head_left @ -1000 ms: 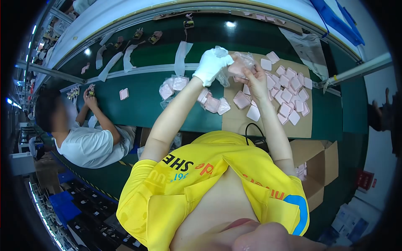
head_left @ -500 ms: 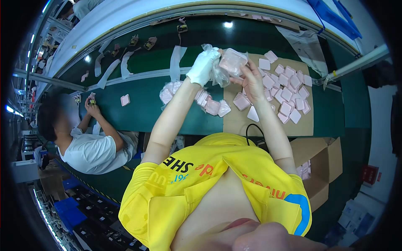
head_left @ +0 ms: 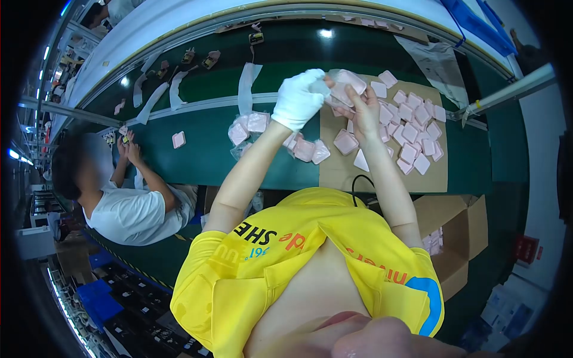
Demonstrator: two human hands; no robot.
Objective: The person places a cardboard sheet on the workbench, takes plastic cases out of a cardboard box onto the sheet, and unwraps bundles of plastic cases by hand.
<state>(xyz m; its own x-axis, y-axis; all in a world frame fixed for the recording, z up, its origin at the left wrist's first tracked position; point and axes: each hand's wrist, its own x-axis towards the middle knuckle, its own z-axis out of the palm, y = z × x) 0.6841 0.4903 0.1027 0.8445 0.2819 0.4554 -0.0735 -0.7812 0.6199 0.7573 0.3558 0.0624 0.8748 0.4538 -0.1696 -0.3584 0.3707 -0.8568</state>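
My right hand [head_left: 365,113], bare, holds a pink square piece [head_left: 347,83] in clear plastic wrap above the cardboard sheet. My left hand [head_left: 299,98] wears a white glove and is closed at the left side of the wrapped piece, its fingers pinched on the clear plastic. Below and right of my hands, several loose pink square pieces [head_left: 409,132] lie heaped on the cardboard sheet [head_left: 382,179]. Several pink pieces in clear bags [head_left: 257,122] lie on the green table to the left, partly hidden behind my left forearm.
An open cardboard box [head_left: 456,238] with pink pieces stands below the table's right side. A co-worker [head_left: 128,209] sits at the left, hands on a small part. One pink piece [head_left: 178,140] lies between us. A metal rail [head_left: 221,101] and white strips [head_left: 248,86] run behind.
The wrapped piece has turned and moved slightly right and up in my right hand. My gloved left hand has shifted right, and the loose plastic that hung beneath it no longer shows.
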